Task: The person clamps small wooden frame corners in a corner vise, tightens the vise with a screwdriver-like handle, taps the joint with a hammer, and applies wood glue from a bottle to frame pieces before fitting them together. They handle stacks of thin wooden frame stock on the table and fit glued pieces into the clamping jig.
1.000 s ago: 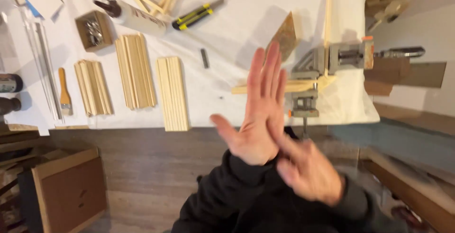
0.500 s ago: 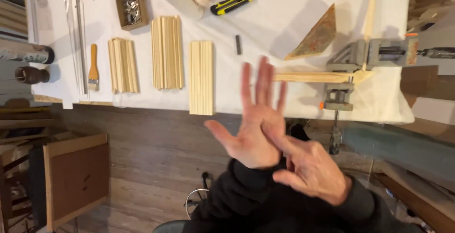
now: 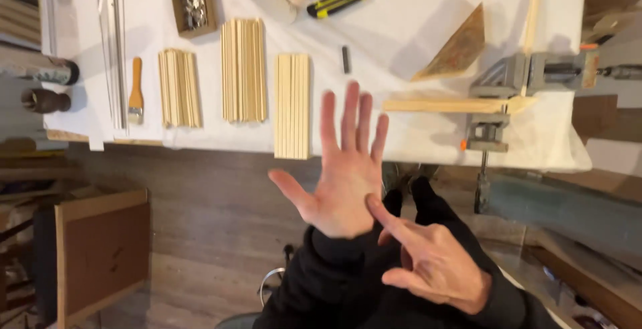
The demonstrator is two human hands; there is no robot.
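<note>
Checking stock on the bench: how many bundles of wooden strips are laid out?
3, side by side on the white table: left bundle beside the brush, middle bundle, right bundle at the front edge. Loose sticks lie elsewhere.

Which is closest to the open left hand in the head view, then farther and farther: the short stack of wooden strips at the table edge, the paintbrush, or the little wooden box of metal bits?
From the left hand:
1. Short stack of strips, just above-left, at the table edge.
2. Paintbrush, far left.
3. Wooden box, top left, at the back.
</note>
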